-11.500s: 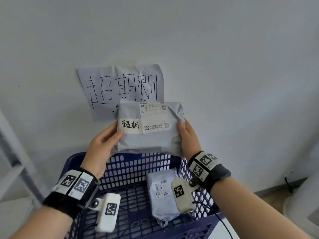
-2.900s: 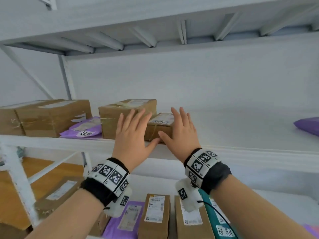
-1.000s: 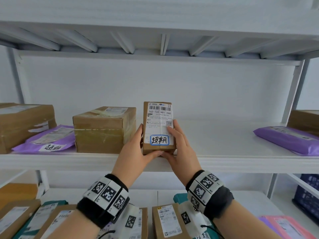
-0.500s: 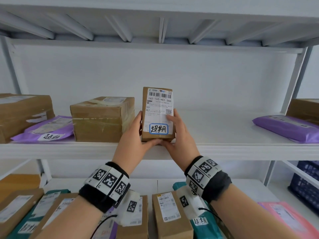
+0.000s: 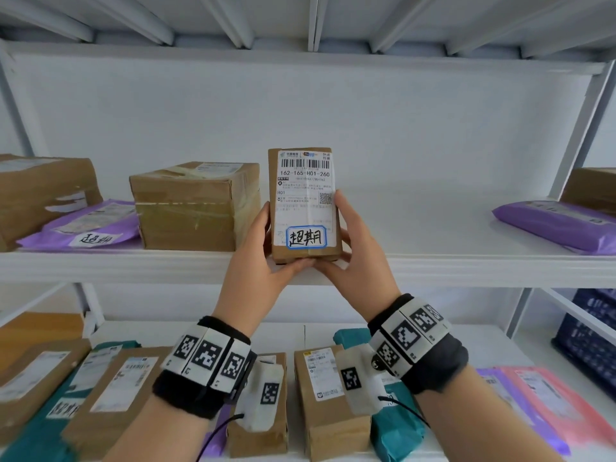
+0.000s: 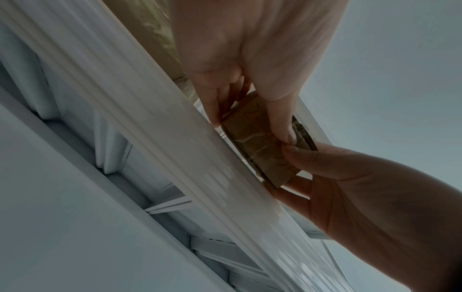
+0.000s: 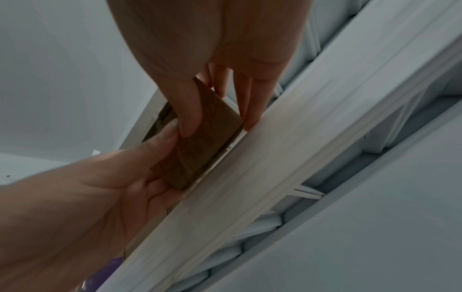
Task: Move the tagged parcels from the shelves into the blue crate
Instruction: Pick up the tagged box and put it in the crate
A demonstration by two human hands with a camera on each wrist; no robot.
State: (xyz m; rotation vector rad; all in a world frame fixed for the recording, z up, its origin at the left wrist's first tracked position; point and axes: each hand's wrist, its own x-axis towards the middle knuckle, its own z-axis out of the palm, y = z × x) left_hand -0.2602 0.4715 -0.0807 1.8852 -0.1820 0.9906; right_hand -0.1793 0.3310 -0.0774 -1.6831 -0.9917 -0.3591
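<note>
Two hands on one tagged parcel at the shelf's front edge.
My left hand point(image 5: 255, 261) and right hand point(image 5: 356, 261) grip the small box point(image 5: 305, 205) upright, thumbs under its bottom end, fingers closed round its sides, just above the shelf point(image 5: 433, 265).

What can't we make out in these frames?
- Small box, head view: fine print on its shipping label too small; back face hidden.
- Blue crate, head view: cut off by the right edge, contents unseen.
- Both wrist views: dim, and the left hand and right hand cover most of the box.
</note>
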